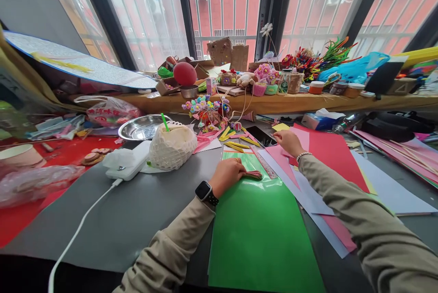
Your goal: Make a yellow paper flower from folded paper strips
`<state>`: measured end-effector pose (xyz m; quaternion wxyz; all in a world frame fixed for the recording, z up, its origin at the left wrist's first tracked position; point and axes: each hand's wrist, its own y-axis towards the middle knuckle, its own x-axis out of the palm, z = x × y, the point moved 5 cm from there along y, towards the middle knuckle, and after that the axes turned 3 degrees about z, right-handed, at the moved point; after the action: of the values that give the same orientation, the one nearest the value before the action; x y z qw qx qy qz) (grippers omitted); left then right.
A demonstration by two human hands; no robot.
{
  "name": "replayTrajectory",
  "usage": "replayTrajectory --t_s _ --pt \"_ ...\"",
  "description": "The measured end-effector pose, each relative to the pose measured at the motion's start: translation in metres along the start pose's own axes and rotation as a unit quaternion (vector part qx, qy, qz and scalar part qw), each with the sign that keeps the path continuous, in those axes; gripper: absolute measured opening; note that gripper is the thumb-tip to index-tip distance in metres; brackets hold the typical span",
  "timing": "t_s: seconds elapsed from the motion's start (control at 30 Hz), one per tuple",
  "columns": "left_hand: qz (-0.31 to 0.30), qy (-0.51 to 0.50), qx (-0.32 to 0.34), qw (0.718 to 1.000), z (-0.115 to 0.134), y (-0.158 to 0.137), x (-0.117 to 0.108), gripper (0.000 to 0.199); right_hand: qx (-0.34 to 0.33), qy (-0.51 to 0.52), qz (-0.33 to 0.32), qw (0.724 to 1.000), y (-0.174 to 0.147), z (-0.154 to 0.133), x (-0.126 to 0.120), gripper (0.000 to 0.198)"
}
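My left hand [227, 175], with a black watch at the wrist, is closed on a small bundle of thin pinkish-brown strips [253, 175]. It rests over a glossy green sheet [260, 233] in front of me. Beyond it, a pink patterned ruler [265, 164] lies along the sheet's upper part. My right hand [288, 141] is held to the right with its fingertips pinched; what is between them, if anything, is too small to make out. Beside those fingertips lies a dark phone [260, 136]. Several folded yellow strips [237, 144] lie scattered near the phone.
Red paper [333, 156] and white sheets [393, 183] overlap at right. To the left stand a netted coconut [173, 147] with a green straw, a metal plate [128, 129] and a white charger [128, 167] with a cable. Craft flowers [207, 110] sit before a crowded wooden ledge [150, 105].
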<state>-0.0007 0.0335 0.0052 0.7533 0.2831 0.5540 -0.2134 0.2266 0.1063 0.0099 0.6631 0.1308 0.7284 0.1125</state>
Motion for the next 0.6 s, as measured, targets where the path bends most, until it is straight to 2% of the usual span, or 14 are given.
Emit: replayTrajectory --t_s 0.13,0.27,0.43,0.6 --pt "-0.001 0.007 0.008 1.0 0.001 -0.001 0.001 0.018 0.002 -0.025 -0.051 0.998 0.025 0.001 0.03 0.034" --pt "-0.004 0.009 0.013 1.0 0.003 -0.001 0.002 0.018 0.009 -0.062 -0.098 0.993 0.042 -0.001 0.048 0.034" --pt "-0.007 -0.001 0.002 1.0 0.003 -0.001 0.002 0.019 0.034 -0.116 -0.129 0.984 0.049 0.002 0.053 0.033" --pt "-0.014 -0.005 -0.007 1.0 0.003 -0.001 0.002 0.018 0.018 -0.166 -0.11 0.98 0.051 -0.002 0.045 0.035"
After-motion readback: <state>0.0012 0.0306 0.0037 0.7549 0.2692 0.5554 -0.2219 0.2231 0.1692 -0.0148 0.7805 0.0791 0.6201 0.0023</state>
